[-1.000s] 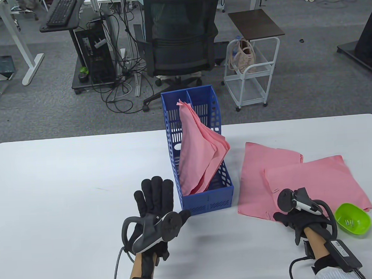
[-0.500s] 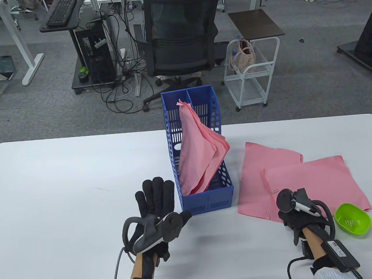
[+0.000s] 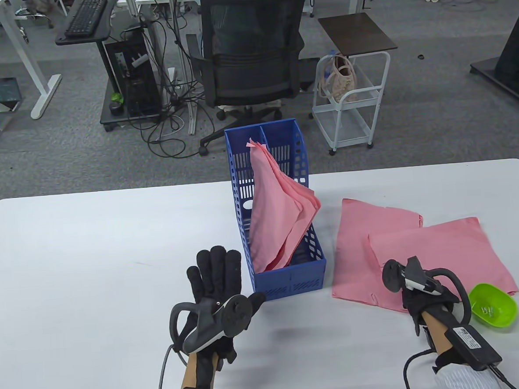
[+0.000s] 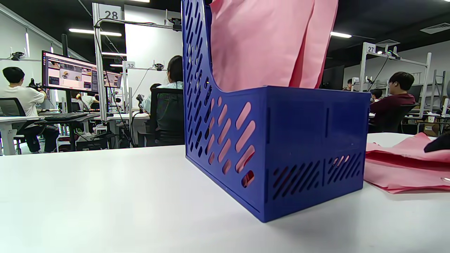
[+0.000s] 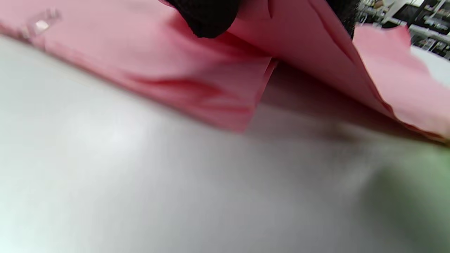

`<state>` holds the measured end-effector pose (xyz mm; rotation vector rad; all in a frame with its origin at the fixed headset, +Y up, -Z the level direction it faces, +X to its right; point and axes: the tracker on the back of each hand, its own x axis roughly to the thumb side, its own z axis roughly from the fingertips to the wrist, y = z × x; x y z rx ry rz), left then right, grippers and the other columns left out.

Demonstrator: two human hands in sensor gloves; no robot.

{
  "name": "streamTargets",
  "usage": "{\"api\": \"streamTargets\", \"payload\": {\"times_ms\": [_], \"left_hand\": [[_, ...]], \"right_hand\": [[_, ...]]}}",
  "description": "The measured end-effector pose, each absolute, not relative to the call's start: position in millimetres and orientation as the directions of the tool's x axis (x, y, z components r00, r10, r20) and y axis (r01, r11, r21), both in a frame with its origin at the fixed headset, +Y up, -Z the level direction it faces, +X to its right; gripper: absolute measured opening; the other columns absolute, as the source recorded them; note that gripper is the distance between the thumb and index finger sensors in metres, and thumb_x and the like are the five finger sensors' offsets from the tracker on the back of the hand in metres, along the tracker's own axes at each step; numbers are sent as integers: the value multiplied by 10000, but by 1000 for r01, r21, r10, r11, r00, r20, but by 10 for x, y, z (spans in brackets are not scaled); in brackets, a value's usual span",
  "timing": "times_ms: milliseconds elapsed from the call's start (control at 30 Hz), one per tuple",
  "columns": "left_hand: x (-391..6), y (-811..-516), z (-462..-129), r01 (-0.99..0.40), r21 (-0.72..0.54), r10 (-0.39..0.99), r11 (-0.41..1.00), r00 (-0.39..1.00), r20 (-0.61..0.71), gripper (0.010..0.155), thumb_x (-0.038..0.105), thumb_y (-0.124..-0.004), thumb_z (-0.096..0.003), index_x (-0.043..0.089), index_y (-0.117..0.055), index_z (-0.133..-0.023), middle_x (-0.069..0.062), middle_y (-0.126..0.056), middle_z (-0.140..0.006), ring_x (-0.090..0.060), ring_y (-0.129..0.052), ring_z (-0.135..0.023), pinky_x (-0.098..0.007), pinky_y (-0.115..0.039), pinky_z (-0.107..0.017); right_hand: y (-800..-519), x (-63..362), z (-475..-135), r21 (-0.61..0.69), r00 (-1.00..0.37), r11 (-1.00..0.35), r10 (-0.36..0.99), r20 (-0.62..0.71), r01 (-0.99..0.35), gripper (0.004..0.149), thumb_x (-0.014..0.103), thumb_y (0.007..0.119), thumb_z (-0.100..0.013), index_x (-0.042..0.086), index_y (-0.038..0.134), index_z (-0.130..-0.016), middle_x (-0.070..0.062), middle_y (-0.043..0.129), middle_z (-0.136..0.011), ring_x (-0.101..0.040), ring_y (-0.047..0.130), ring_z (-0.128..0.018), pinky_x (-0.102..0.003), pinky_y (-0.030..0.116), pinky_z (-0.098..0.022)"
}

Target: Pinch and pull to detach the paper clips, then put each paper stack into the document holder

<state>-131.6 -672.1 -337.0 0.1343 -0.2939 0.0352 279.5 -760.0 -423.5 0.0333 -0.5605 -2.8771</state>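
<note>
The blue document holder [image 3: 291, 281] [image 4: 309, 140] stands mid-table with a pink paper stack [image 3: 273, 215] [image 4: 260, 42] leaning inside it. To its right, two more pink stacks lie overlapped: a lower one [image 3: 359, 241] and a top one [image 3: 443, 245]. My right hand [image 3: 408, 297] grips the near edge of the top stack [image 5: 316, 45]; the right wrist view shows that edge raised off the table, with fingers [image 5: 211, 17] around it. A paper clip [image 5: 40, 24] sits on the lower stack's edge. My left hand [image 3: 216, 272] lies flat, fingers straight, beside the holder.
A green bowl [image 3: 493, 310] holding loose paper clips sits by my right wrist near the table's front right. Beyond the far table edge stand an office chair [image 3: 251, 59] and a white cart [image 3: 350, 101].
My right hand has shifted slightly forward and tilted, lifting the top stack's near edge. The left hand has stayed in place.
</note>
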Motion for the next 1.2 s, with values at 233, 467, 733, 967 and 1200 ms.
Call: {"api": "streamTargets", "payload": {"times_ms": [233, 467, 733, 967, 1200], "left_hand": [[-1332, -6678, -3350, -60, 147, 15, 987, 957, 289, 951, 631, -348, -531, 9, -7, -1164, -327, -11, -1169, -617, -34, -1034, -720, -122, -702], [-1328, -6671, -3345, -53, 158, 5, 986, 957, 289, 942, 623, -357, -538, 10, -20, -1169, -318, -25, -1178, -601, -58, -1057, -723, -142, -713], [-1320, -6605, -3306, -83, 172, 28, 982, 953, 301, 940, 625, -369, -538, 17, -42, -1176, -314, -44, -1185, -601, -82, -1063, -731, -184, -726], [-1227, -6500, -3236, -157, 148, 91, 976, 922, 377, 944, 632, -394, -540, 27, -62, -1184, -301, -72, -1199, -586, -143, -1094, -729, -260, -757], [-1152, -6354, -3136, -419, 28, 339, 907, 769, 542, 991, 673, -428, -516, 45, -60, -1189, -289, -123, -1221, -563, -267, -1138, -731, -343, -774]], "right_hand": [[-6925, 2837, -4147, 151, -966, -955, -258, 2, 255, 550, 148, 580, -626, 142, 340, -1122, -254, 423, -1190, -469, 639, -1027, -533, 607, -741], [-6160, 2887, -3866, -116, -937, -930, -350, -9, 349, 544, 146, 587, -623, 161, 360, -1117, -238, 432, -1194, -468, 632, -1034, -544, 588, -750], [-5442, 2697, -3397, -387, -937, -879, -338, 92, 279, 457, 246, 656, -595, 215, 547, -1038, -185, 555, -1166, -412, 711, -1008, -520, 622, -742], [-5050, 2373, -3071, -403, -930, -913, -194, 311, 56, 427, 306, 674, -587, 223, 614, -1001, -161, 627, -1139, -379, 773, -973, -491, 663, -723], [-5028, 2037, -2982, -317, -838, -927, -7, 545, -198, 427, 310, 672, -586, 224, 617, -1000, -157, 640, -1132, -371, 789, -963, -480, 677, -717]]}}
